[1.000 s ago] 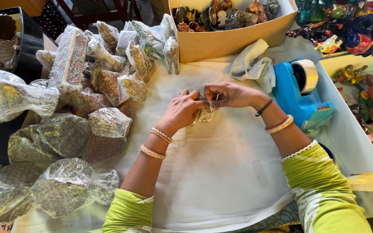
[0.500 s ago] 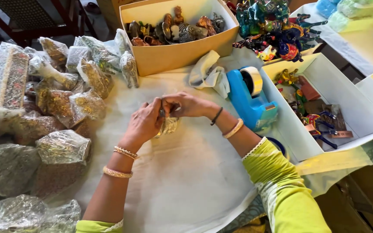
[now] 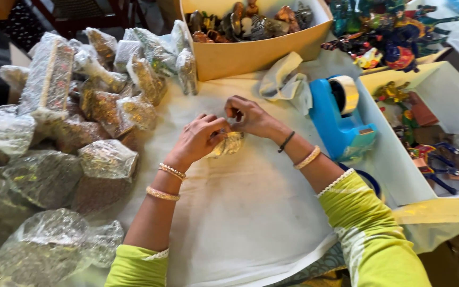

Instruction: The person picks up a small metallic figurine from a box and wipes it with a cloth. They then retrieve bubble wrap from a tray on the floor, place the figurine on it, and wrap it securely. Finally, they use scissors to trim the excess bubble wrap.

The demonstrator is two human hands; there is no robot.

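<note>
- Small wrapped bundle [image 3: 228, 143]: clear bubble wrap over something golden-brown, lumpy and crinkled, shiny highlights; what is inside cannot be made out.
- Bundle sits at the middle of the worktop [image 3: 251, 212], on the white cloth cover, between the two hands and touching both.
- Left hand [image 3: 200, 139]: fingers curled over the bundle's left side, grip pressed together on the wrap; two bangles on the wrist.
- Right hand [image 3: 251, 117]: fingertips pinching the bundle's upper right edge, grip closed on the wrap; dark band and a gold bangle on the wrist.
- Both sleeves are lime green.
- Pile of bubble-wrapped pieces [image 3: 75, 127] fills the left of the worktop, well apart from the hands.
- Blue tape dispenser [image 3: 338, 119] stands just right of the right forearm.
- Crumpled white paper [image 3: 285, 79] lies behind the right hand, near the tan cardboard box [image 3: 256, 53] holding small figurines.
- White box [image 3: 399, 159] at right holds colourful small items.
- Versus half a second earlier: hands keep the same hold on the bundle, same spot on the cloth; the view has shifted so the pile shows more at left and the white box is cut off more at right.
</note>
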